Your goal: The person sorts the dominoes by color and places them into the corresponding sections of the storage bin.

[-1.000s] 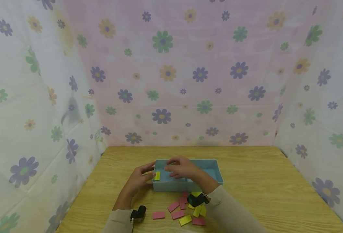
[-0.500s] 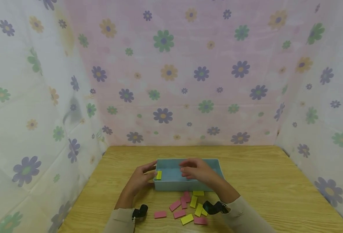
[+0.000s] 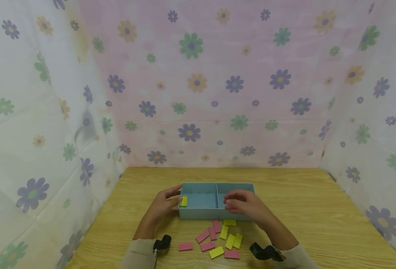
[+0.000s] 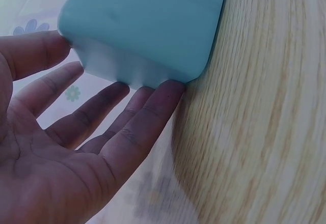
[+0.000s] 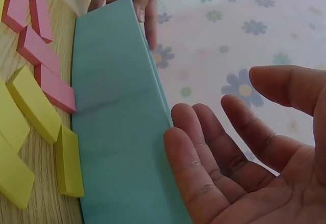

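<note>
A light blue plastic box (image 3: 198, 214) with a divider making two compartments sits on the wooden table. Against its left end rests my left hand (image 3: 162, 205); in the left wrist view, its spread fingertips (image 4: 168, 89) touch the end wall. One yellow block (image 3: 184, 201), flat and domino-like, stands in the left compartment beside that wall. Over the right compartment hovers my right hand (image 3: 248, 204), fingers loosely bent and holding nothing. The right wrist view shows that hand's palm and fingers (image 5: 188, 163) near the box's long rim, with a gap between thumb and fingers.
In front of the box lie several loose pink blocks (image 3: 208, 246) and yellow blocks (image 3: 216, 252), some touching each other. One yellow block (image 5: 69, 163) lies right along the box's front wall. A flowered cloth (image 3: 198, 89) hangs behind the table and on both sides.
My right hand has moved right, from over the left compartment to over the right one, uncovering the divider. The left hand stays at the box's left end. The view has shifted slightly.
</note>
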The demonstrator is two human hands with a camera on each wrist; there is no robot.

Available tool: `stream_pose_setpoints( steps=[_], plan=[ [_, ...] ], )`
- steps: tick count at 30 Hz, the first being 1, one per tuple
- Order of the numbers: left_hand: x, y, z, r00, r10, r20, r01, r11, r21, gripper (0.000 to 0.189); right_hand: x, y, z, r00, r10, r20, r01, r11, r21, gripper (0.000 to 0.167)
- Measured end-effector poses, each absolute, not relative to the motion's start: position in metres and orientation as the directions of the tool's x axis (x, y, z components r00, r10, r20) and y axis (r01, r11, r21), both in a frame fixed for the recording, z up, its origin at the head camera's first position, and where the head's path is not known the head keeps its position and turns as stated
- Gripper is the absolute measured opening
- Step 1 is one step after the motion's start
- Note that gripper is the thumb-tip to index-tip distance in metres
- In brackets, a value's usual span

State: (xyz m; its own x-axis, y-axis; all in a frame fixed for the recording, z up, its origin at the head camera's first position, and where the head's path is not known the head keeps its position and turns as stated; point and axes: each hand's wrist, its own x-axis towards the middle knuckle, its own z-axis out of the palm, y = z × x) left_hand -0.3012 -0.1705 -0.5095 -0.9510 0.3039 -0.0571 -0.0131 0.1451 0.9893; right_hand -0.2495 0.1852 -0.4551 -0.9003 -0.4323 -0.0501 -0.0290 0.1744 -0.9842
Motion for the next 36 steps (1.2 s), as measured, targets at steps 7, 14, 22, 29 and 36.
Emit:
stream_pose_setpoints(
  steps=[7,14,22,29,36],
  plan=[
    [-0.301,-0.170,-0.508,-0.951,0.303,-0.067,-0.027,0.135,0.990,0.058,-0.241,0.201,-0.454,-0.911,-0.409,-0.059,-0.015,0.176,-0.984,0.049],
    [-0.302,-0.170,-0.507,-0.950,0.305,-0.069,-0.028,0.137,0.990,0.059,-0.239,0.215,-0.457,-0.908,-0.405,-0.104,0.020,0.207,-0.978,0.050],
    [-0.301,-0.169,-0.505,-0.949,0.307,-0.069,-0.026,0.144,0.989,0.059,-0.235,0.228,-0.467,-0.869,-0.448,-0.210,0.091,0.273,-0.958,0.047],
    [-0.299,-0.167,-0.502,-0.953,0.293,-0.078,-0.036,0.147,0.988,0.057,-0.229,0.235,-0.477,-0.848,-0.455,-0.271,0.063,0.422,-0.904,0.033],
    [-0.299,-0.169,-0.506,-0.955,0.287,-0.076,-0.030,0.164,0.986,0.056,-0.224,0.229,-0.490,-0.844,-0.447,-0.296,0.012,0.537,-0.844,0.023]
  ],
)
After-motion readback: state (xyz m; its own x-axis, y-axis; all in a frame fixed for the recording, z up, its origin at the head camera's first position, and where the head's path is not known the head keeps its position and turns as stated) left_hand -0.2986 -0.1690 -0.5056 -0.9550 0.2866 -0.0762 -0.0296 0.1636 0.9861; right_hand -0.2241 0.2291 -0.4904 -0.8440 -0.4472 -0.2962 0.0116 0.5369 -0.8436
